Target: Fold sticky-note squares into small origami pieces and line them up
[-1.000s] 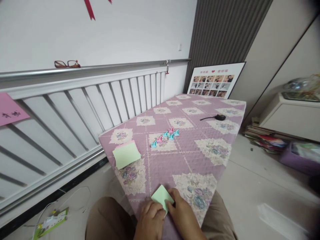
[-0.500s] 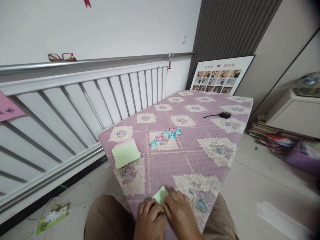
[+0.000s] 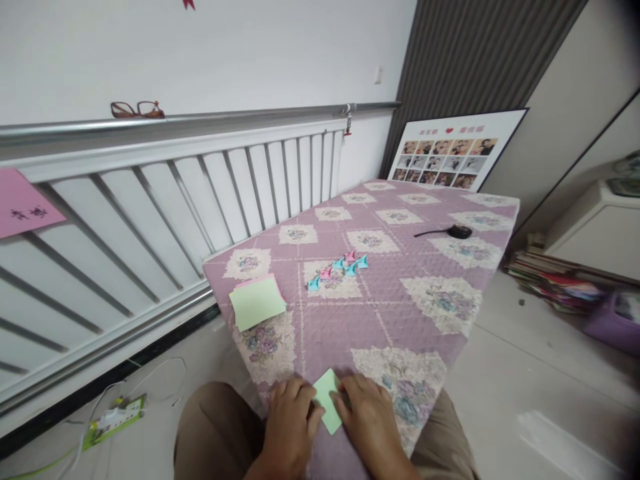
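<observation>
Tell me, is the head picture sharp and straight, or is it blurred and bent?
Head view: soft, even light, no hard shadows; the railing bows from wide-angle distortion; both hands on the green paper look slightly soft; corners darken.

The left hand [image 3: 290,427] and right hand [image 3: 367,423] cover both side edges of the green paper [image 3: 329,408] between them, and their wrists run off the bottom edge. Far ahead of the hands, the small folded pieces [image 3: 339,269] are too small to make out their shape. Far left of the hands, the pink sheet [image 3: 25,210] is cut by the frame edge, its writing unreadable.
</observation>
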Available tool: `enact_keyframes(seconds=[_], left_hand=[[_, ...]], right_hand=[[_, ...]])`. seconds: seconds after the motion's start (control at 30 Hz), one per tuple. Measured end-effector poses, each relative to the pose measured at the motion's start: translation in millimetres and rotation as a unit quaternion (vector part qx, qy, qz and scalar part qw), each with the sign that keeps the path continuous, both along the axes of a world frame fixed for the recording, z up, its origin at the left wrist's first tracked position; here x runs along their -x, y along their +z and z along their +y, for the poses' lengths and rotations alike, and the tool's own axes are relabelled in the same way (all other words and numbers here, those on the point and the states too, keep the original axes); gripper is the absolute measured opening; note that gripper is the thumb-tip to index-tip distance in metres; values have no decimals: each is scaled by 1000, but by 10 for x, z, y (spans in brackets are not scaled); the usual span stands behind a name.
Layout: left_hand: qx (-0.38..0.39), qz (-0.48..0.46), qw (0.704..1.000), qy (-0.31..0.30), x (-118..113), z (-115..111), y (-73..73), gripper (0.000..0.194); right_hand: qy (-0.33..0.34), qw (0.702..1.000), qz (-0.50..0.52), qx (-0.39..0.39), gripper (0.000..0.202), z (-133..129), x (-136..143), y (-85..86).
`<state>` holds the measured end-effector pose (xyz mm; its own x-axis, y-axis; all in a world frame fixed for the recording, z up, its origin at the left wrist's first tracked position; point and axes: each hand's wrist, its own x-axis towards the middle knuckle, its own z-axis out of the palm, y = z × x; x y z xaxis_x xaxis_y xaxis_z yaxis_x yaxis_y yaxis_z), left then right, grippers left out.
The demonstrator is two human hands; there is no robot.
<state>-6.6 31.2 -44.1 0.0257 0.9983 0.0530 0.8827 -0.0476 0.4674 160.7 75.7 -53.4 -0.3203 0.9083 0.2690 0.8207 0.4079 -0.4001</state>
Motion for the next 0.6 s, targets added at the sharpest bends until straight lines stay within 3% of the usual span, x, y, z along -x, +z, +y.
enact_keyframes(seconds=[0.2,0.47,0.6], left_hand=[[35,-17,999,17,-14,124,66,40],[67,-39,997,11,-11,201,103,34],[54,-63,997,5,-11,197,86,39]], right_hand=[[-7,1000,6,-27,40,26,-24,-58],[-10,1000,-4,-9,30,3,-24,-12],[-12,1000,15,-1,36,-2,-37,-25]])
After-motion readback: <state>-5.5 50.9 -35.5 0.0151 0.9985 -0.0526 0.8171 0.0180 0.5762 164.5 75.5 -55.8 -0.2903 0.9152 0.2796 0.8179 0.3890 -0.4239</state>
